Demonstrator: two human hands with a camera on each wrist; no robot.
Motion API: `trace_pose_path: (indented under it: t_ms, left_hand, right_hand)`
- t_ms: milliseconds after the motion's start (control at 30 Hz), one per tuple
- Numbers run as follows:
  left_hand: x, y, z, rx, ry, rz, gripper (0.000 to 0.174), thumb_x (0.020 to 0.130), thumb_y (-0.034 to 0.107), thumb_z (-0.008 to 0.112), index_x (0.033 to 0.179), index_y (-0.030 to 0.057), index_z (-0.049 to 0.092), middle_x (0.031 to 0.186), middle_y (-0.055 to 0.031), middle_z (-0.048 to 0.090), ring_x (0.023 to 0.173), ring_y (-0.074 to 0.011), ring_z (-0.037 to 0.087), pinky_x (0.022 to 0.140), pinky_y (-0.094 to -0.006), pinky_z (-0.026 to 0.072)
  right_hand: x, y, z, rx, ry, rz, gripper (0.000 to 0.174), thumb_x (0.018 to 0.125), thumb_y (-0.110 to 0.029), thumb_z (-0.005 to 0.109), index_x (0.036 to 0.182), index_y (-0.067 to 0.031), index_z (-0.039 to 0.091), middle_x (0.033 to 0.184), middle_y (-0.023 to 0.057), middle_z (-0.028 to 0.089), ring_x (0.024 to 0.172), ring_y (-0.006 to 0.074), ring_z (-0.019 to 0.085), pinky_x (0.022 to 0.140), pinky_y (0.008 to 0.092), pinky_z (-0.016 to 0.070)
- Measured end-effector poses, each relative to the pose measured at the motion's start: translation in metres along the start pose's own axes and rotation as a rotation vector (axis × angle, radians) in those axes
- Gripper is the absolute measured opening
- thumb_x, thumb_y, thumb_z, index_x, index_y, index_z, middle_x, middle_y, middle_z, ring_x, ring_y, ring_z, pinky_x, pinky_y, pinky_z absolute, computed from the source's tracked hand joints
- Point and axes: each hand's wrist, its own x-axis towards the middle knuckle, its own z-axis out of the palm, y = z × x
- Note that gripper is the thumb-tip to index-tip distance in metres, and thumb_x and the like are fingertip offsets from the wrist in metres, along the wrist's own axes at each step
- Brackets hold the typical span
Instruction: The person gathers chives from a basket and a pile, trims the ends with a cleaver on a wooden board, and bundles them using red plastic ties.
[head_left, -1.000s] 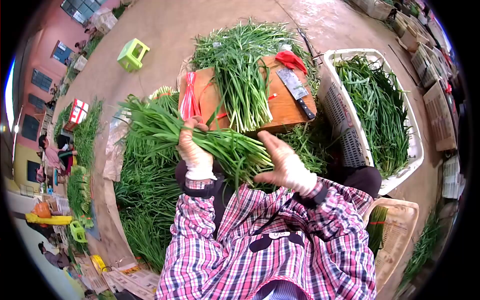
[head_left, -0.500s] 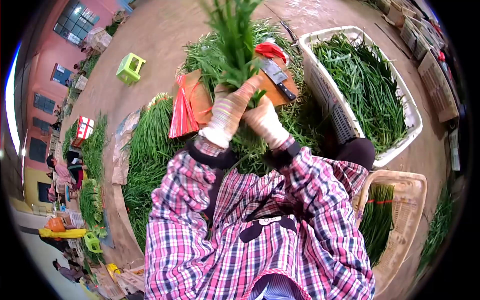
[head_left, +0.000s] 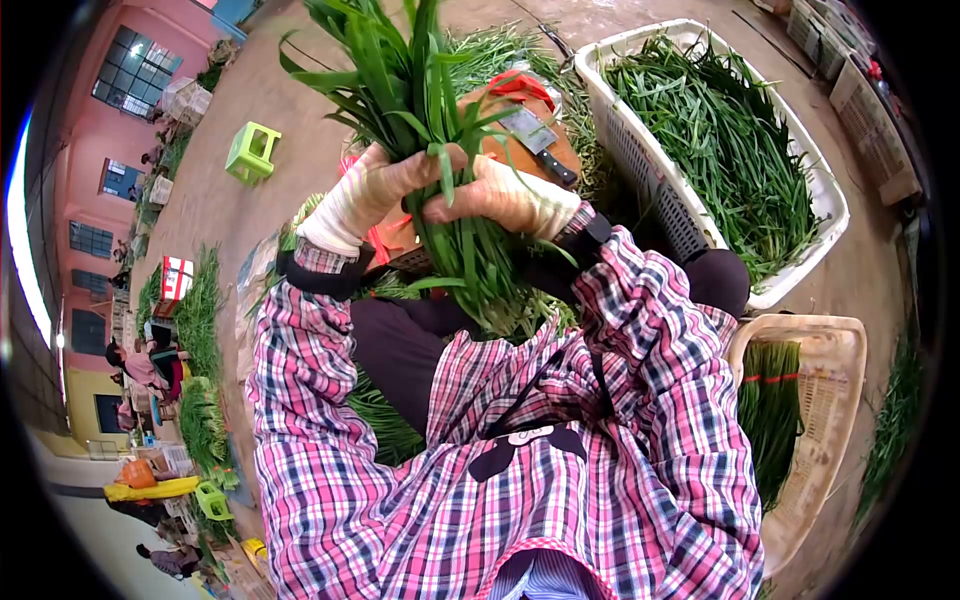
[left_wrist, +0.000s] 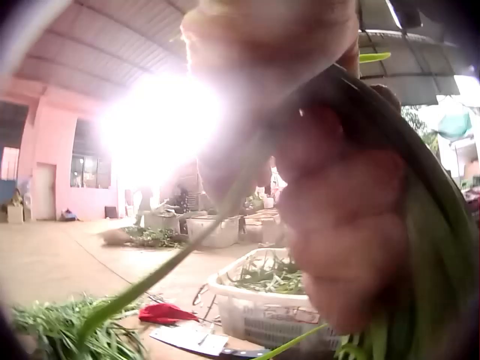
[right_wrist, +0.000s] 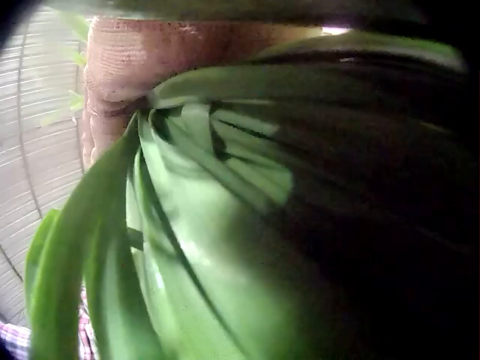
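Both hands are raised in front of the checked jacket and wear pale knit gloves. A thick bunch of garlic chives [head_left: 375, 75], with long flat green leaves, stands upright between them. My left hand [head_left: 370, 195] grips it from the left, its fingers curled round the leaves in the left wrist view. From the other side my right hand [head_left: 500, 195] holds the same bunch, thumb and fingers round it. The lower part of the bunch [head_left: 475, 265] hangs below the hands. In the right wrist view, leaves [right_wrist: 187, 217] fill most of the picture and hide much of the grip.
Beyond the hands, a cleaver [head_left: 530, 130] and a red cloth [head_left: 525, 88] lie on a wooden board [head_left: 565, 160]. A white crate [head_left: 640, 160] full of greens stands to the right. Nearer, a tan crate [head_left: 825, 400] holds a tied bundle [head_left: 770, 430]. A green stool [head_left: 252, 152] stands at far left.
The bunch lay sideways in the left hand, with the right hand spread at its stem ends. It has swung upright, leaves up, and the right hand has taken hold too.
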Motion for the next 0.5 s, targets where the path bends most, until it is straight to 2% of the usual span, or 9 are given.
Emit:
trace_pose_path:
  t_ms: [100,133,200,267,300,367,433,467,500]
  left_hand:
    - [-0.002,0.016,0.015,-0.113,0.027,-0.046,0.04,0.089,0.024,0.064,0.122,0.0007,0.061,0.116,-0.0085,0.066,0.108,-0.02,0.061,0.096,-0.0334,0.0459]
    - [-0.006,0.009,0.014,-0.08,0.033,-0.027,0.035,0.088,0.019,0.064,0.118,-0.0001,0.063,0.114,-0.0095,0.067,0.106,-0.02,0.062,0.095,-0.0332,0.0467]
    - [-0.015,-0.007,0.008,-0.055,0.04,-0.021,0.029,0.086,0.01,0.066,0.113,0.0,0.065,0.114,-0.01,0.067,0.105,-0.0194,0.063,0.093,-0.0325,0.0487]
    - [-0.03,-0.036,0.002,-0.517,0.093,-0.08,0.026,0.088,0.009,0.065,0.112,-0.0014,0.065,0.115,-0.0136,0.066,0.107,-0.0199,0.063,0.096,-0.0328,0.05]
    - [-0.031,-0.014,0.001,-0.561,0.12,-0.193,0.027,0.09,0.014,0.063,0.11,-0.0044,0.065,0.112,-0.0171,0.067,0.106,-0.0227,0.064,0.097,-0.037,0.051]
    - [-0.043,-0.024,-0.015,-0.749,0.211,-0.226,0.029,0.09,0.018,0.063,0.107,-0.0058,0.066,0.109,-0.0195,0.068,0.103,-0.0273,0.066,0.094,-0.0417,0.0533]
    - [-0.059,-0.027,-0.027,-0.822,0.294,-0.153,0.029,0.089,0.017,0.063,0.104,-0.0067,0.066,0.107,-0.0224,0.068,0.102,-0.0349,0.066,0.089,-0.0479,0.0553]
    - [-0.068,-0.032,-0.037,-0.82,0.351,-0.158,0.03,0.089,0.019,0.063,0.104,-0.0071,0.066,0.106,-0.023,0.068,0.102,-0.036,0.066,0.09,-0.0491,0.0546]
    - [-0.076,-0.039,-0.045,-0.817,0.406,-0.164,0.032,0.089,0.021,0.063,0.104,-0.0076,0.065,0.106,-0.0235,0.068,0.102,-0.0371,0.066,0.091,-0.0503,0.0538]
  right_hand:
    - [0.005,0.006,0.01,0.168,-0.035,0.029,0.039,0.077,-0.019,0.076,0.111,-0.0035,0.063,0.092,0.0052,0.068,0.082,0.0138,0.064,0.074,0.0292,0.0513]
    - [0.004,0.006,0.014,0.229,-0.042,0.043,0.041,0.075,-0.018,0.077,0.111,-0.004,0.062,0.092,0.0053,0.067,0.082,0.014,0.063,0.073,0.0298,0.0506]
    - [0.005,0.013,0.017,0.083,-0.001,-0.031,0.038,0.076,-0.019,0.077,0.11,-0.0056,0.064,0.094,0.0053,0.067,0.089,0.0134,0.062,0.079,0.0297,0.0493]
    - [0.014,0.041,0.009,-0.083,-0.087,0.092,0.044,0.078,-0.024,0.078,0.116,-0.0071,0.062,0.095,0.0046,0.067,0.092,0.0141,0.062,0.083,0.0304,0.0486]
    - [0.017,0.067,0.001,-0.119,-0.179,0.025,0.051,0.079,-0.028,0.077,0.123,-0.0078,0.06,0.1,0.0057,0.068,0.094,0.0158,0.063,0.085,0.0317,0.0493]
    - [-0.011,0.057,-0.001,-0.23,-0.166,0.18,0.059,0.08,-0.031,0.076,0.129,-0.0059,0.055,0.107,0.0083,0.069,0.097,0.0166,0.064,0.088,0.0318,0.0499]
    - [-0.021,0.096,-0.016,-0.404,-0.184,0.249,0.068,0.08,-0.032,0.076,0.134,-0.0018,0.05,0.112,0.0123,0.068,0.099,0.0185,0.064,0.092,0.0318,0.0499]
    - [-0.032,0.099,-0.019,-0.517,-0.127,0.385,0.071,0.08,-0.034,0.077,0.136,-0.0021,0.048,0.112,0.0151,0.068,0.099,0.0211,0.065,0.092,0.0329,0.0502]
    - [-0.037,0.129,-0.027,-0.668,-0.068,0.313,0.061,0.082,-0.035,0.074,0.131,-0.0053,0.054,0.111,0.017,0.068,0.1,0.0242,0.064,0.088,0.0349,0.0512]
